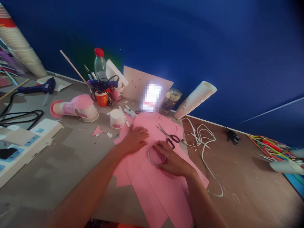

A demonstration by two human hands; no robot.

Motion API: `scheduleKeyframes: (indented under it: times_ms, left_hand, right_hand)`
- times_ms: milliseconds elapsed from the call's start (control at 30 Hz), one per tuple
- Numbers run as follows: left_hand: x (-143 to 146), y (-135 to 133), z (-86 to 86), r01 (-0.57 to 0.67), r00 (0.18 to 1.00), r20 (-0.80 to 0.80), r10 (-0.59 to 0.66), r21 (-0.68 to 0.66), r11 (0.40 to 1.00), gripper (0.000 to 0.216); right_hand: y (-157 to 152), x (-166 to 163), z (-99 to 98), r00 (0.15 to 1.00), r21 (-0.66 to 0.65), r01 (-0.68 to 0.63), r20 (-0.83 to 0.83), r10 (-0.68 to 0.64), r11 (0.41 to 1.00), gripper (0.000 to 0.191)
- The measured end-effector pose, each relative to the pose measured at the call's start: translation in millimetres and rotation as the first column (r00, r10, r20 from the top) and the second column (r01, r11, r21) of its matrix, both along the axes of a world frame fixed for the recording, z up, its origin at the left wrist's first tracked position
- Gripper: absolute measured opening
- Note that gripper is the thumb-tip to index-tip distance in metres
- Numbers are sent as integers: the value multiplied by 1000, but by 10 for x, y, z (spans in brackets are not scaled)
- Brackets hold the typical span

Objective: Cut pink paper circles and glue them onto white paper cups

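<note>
Left hand: left hand lies palm down on the pink paper, fingers spread flat, gripping nothing
Right hand: right hand rests over the near side of a white ring, fingers bent and bearing on it; whether the thumb pinches the ring cannot be told, as the hand hides it
Ring position: flat on the top pink sheet, between the two hands, its far left arc uncovered
Paper: several overlapping pink sheets fanned across the table, running toward the near edge
Tools at hand: scissors lie closed on the paper just beyond the right hand, untouched; a white cord trails to the right, clear of the sheets
Other items: upturned paper cup and a glue gun stand well apart to the left
Step in hand (judged): ring being held down against the sheet while the left palm steadies the paper
Next move calls for: ring and sheet both kept from sliding, with even pressure from both hands
</note>
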State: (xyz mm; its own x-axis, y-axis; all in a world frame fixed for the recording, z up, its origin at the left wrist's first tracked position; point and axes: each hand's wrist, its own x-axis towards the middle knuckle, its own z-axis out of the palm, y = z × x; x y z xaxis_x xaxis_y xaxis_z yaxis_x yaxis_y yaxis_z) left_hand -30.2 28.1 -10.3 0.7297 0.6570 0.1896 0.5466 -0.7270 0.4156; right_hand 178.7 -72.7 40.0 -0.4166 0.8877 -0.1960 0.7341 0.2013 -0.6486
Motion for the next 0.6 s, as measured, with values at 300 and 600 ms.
scheduleKeyframes:
  times_ms: [300,600]
  left_hand:
    - [8,2,-3,-5,1000,5,5,18,1000,29]
    - [1,5,-9,-4,1000,1,4,9,1000,30]
  right_hand:
    - [-8,-11,7,1000,7,2,5,-2,1000,74]
    - [0,-9,-1,1000,9,-7,-14,7,1000,75]
